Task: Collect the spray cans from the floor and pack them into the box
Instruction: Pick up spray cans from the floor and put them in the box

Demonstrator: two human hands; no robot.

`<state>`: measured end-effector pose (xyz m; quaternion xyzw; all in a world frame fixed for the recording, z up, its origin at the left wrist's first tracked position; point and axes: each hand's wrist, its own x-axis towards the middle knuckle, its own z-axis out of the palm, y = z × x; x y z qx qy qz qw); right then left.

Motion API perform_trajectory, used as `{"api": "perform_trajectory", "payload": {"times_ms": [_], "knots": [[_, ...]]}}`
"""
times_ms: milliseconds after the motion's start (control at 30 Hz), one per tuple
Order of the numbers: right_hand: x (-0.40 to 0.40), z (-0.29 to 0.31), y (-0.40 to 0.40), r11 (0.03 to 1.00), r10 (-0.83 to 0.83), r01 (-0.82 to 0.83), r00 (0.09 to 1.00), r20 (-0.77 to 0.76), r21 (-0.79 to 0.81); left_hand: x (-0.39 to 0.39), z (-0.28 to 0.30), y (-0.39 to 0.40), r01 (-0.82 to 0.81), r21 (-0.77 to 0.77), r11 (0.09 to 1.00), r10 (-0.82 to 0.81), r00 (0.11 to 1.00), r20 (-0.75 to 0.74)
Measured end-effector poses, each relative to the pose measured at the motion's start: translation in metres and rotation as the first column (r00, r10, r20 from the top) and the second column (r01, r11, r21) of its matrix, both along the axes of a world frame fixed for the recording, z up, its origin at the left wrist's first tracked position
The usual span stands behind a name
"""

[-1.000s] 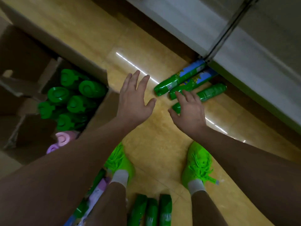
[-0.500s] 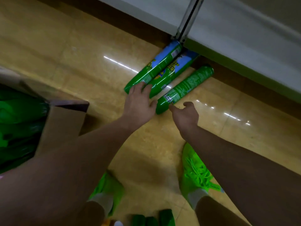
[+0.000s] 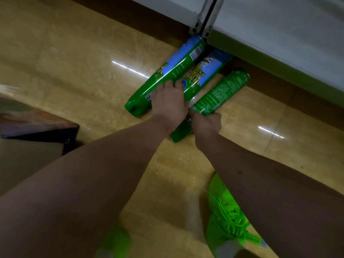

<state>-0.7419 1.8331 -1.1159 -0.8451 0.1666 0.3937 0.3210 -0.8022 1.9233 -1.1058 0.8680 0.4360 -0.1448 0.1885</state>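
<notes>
Three green spray cans lie side by side on the tan floor (image 3: 74, 75), their far ends against the base of a white shelf unit (image 3: 279, 34). The left can (image 3: 173, 71) and the middle can (image 3: 204, 71) touch each other and show blue and yellow labels; the right can (image 3: 221, 94) lies just beside them, turned to its small print.

The left hand (image 3: 168, 101) rests palm down across the near parts of the left and middle cans, fingers bent over them; whether it truly grips them cannot be told. The right hand (image 3: 206, 123) is curled round the near part of the right can, holding it.

A cardboard box (image 3: 37, 142) shows at the left edge, well apart from the cans; its inside is out of sight. A bright green shoe (image 3: 227, 216) stands on the floor below the right arm, and another, blurred (image 3: 115, 241), below the left arm.
</notes>
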Motion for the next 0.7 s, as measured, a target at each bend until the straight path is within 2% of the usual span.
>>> {"api": "perform_trajectory", "payload": {"times_ms": [200, 300, 400, 533, 600, 700], "knots": [[0.016, 0.003, -0.048, 0.974, 0.123, -0.126, 0.992, -0.030, -0.185, 0.009, -0.006, -0.025, -0.187, -0.130, 0.974, 0.181, 0.982, -0.054], [0.025, 0.012, -0.069, 0.938, 0.253, -0.258, 0.966, -0.054, -0.231, 0.008, -0.004, -0.035, -0.347, -0.249, 0.904, 0.347, 0.937, -0.045], [0.028, 0.025, -0.084, 0.921, 0.320, -0.330, 0.944, -0.082, -0.208, -0.001, 0.003, -0.047, -0.440, -0.337, 0.832, 0.447, 0.892, -0.063], [0.023, 0.048, -0.091, 0.938, 0.297, -0.305, 0.952, -0.075, -0.161, -0.018, 0.026, -0.062, -0.529, -0.486, 0.695, 0.520, 0.837, -0.168], [0.016, 0.063, -0.090, 0.946, 0.288, -0.295, 0.955, -0.071, -0.138, -0.027, 0.042, -0.065, -0.568, -0.526, 0.633, 0.575, 0.800, -0.172], [0.004, 0.089, -0.086, 0.942, 0.302, -0.308, 0.951, -0.061, -0.133, -0.044, 0.073, -0.066, -0.577, -0.501, 0.645, 0.588, 0.794, -0.156]]}}
